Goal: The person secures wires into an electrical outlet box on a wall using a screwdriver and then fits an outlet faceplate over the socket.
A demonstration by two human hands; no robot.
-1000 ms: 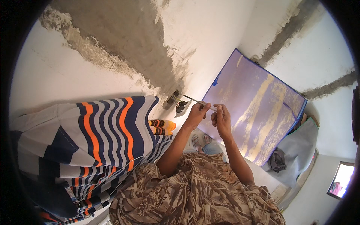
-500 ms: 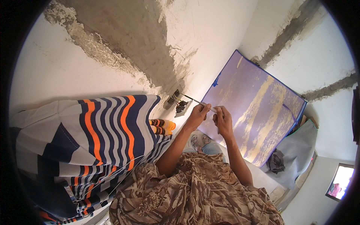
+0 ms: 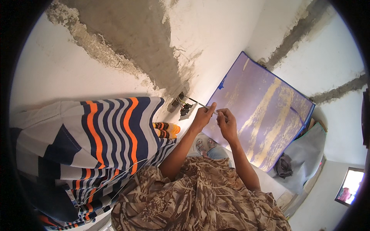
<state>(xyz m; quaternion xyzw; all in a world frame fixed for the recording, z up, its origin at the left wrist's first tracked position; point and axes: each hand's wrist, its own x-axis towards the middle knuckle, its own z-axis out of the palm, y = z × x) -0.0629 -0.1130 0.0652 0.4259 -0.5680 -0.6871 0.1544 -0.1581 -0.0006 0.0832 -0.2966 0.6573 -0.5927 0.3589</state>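
Both of my hands are raised close together in front of the wall. Between the fingers of my left hand (image 3: 202,118) is pinched a thin dark cable (image 3: 197,101) that runs straight out of the opened wall box. My right hand (image 3: 227,124) is closed at the paler end of the same cable, just right of the left thumb; its exact grip is partly hidden. An electrical fitting (image 3: 187,111) hangs at the wall box (image 3: 178,101) by several short wires, left of and a little above my left hand.
A striped cloth (image 3: 115,131) covers something bulky on the left. Beside its edge are orange-and-black rounded things (image 3: 166,130). A worn purple mattress or board (image 3: 262,111) leans at the right, near a grey sheet (image 3: 304,158) and a dark bundle (image 3: 284,165). Rough cement patches (image 3: 131,34) mark the wall.
My right hand has shifted slightly up and left along the cable, and its fingers have curled in differently. My left hand stays almost in place, still pinching the cable.
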